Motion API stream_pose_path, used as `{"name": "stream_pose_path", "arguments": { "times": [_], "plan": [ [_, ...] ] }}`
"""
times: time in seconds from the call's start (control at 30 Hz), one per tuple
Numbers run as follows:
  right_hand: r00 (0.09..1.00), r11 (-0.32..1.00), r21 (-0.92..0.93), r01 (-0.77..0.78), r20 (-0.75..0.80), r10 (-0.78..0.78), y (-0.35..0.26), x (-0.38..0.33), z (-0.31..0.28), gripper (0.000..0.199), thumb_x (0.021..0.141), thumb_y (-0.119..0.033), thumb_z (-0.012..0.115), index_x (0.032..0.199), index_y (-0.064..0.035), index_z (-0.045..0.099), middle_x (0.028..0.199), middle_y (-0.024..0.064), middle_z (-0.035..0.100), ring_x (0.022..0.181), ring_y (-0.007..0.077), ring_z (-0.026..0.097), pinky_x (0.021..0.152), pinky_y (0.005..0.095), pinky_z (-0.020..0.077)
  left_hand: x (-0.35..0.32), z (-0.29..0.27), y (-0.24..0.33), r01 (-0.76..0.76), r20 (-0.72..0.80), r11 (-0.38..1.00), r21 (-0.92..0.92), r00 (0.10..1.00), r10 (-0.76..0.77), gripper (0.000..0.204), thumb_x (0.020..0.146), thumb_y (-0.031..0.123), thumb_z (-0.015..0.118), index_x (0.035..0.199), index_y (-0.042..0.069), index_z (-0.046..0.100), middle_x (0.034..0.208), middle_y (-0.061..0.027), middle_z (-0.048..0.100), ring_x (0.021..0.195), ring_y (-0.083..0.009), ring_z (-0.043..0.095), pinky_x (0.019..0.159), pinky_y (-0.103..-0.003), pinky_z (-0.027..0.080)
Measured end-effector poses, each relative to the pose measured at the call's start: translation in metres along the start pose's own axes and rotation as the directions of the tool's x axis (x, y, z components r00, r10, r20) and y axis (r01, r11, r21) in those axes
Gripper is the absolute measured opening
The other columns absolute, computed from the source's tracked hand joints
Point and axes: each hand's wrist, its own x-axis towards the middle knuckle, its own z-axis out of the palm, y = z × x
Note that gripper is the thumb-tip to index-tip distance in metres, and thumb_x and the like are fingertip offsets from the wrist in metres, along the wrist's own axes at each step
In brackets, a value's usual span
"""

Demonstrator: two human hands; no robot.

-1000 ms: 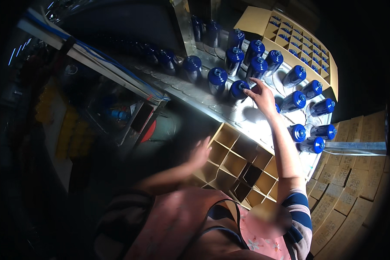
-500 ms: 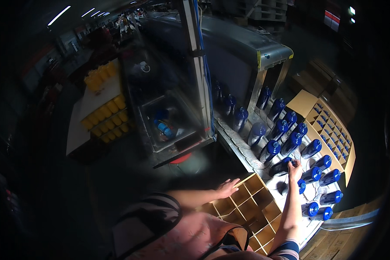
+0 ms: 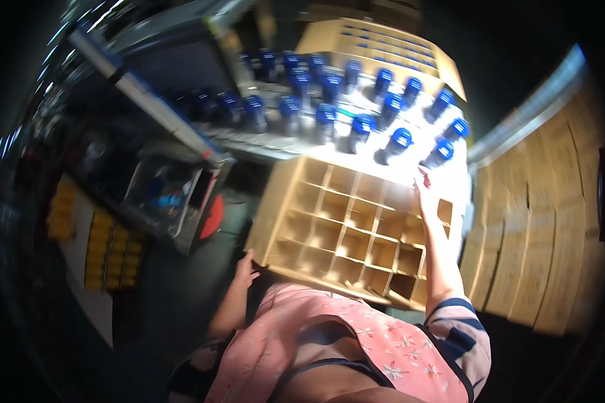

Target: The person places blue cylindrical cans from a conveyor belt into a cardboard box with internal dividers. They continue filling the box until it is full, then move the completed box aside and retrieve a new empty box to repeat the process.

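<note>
A cardboard box (image 3: 259, 221) with a grid of brown dividers lies in front of me, its compartments facing up. My left hand (image 3: 246, 270) is at the box's near left corner, fingers apart, seemingly touching the cardboard. My right hand (image 3: 422, 185) reaches over the far right part of the box, close to its far edge. Its fingers are blurred, so whether they hold anything does not show. Just beyond it stand dark blue bottles with shiny blue tops, the nearest being one bottle (image 3: 439, 154) and another bottle (image 3: 398, 144).
Several more blue bottles (image 3: 326, 121) stand along the brightly lit table. Behind them is an open carton (image 3: 319, 37) filled with blue-topped items. Stacked cartons (image 3: 517, 248) line the right side. A metal post (image 3: 148, 101), a tray (image 3: 171, 191) and yellow containers (image 3: 101, 248) are at left.
My view has swung to the right. My right hand has come off the bottle top it was touching. My left hand has shifted from the divider grid to the box's near left corner.
</note>
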Motion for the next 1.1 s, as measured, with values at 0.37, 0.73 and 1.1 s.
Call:
{"name": "stream_pose_path", "arguments": {
  "times": [0.37,0.73,1.1],
  "plan": [
    [0.137,0.201,0.656,-0.728,-0.148,0.979,0.187,-0.376,-0.188,0.089,0.088,-0.069,0.044,0.144,-0.0013,0.035,0.138,0.019,0.047,0.107,0.027,0.056,0.095,0.0479,0.0425,-0.057,0.006,0.014,-0.41,0.428,0.825,-0.388,0.713,0.556,0.049,0.095,0.04,0.053,0.133,0.009,0.05,0.126,-0.0065,0.06,0.114,-0.0246,0.057,0.1,-0.041,0.046],
    [0.865,0.93,0.282,-0.234,-0.376,0.332,0.11,-0.386,-0.127,0.039,0.093,-0.033,0.059,0.114,-0.0003,0.067,0.139,0.0089,0.05,0.124,0.0198,0.049,0.109,0.0361,0.0346,-0.058,0.115,0.017,-0.831,0.36,0.394,0.392,0.533,0.765,0.069,0.067,0.016,0.085,0.123,-0.005,0.05,0.114,-0.0189,0.062,0.101,-0.0281,0.061,0.092,-0.037,0.047],
    [0.743,0.742,-0.196,-0.641,-0.404,0.534,0.054,-0.357,-0.088,0.07,0.059,-0.027,0.087,0.121,-0.005,0.061,0.11,0.0157,0.067,0.107,0.0284,0.062,0.095,0.0357,0.0468,-0.033,-0.008,-0.023,-0.716,0.23,0.697,-0.045,0.671,0.705,0.052,0.092,0.019,0.063,0.134,-0.004,0.043,0.137,-0.0161,0.048,0.122,-0.0212,0.049,0.093,-0.031,0.042]
  ]
}}
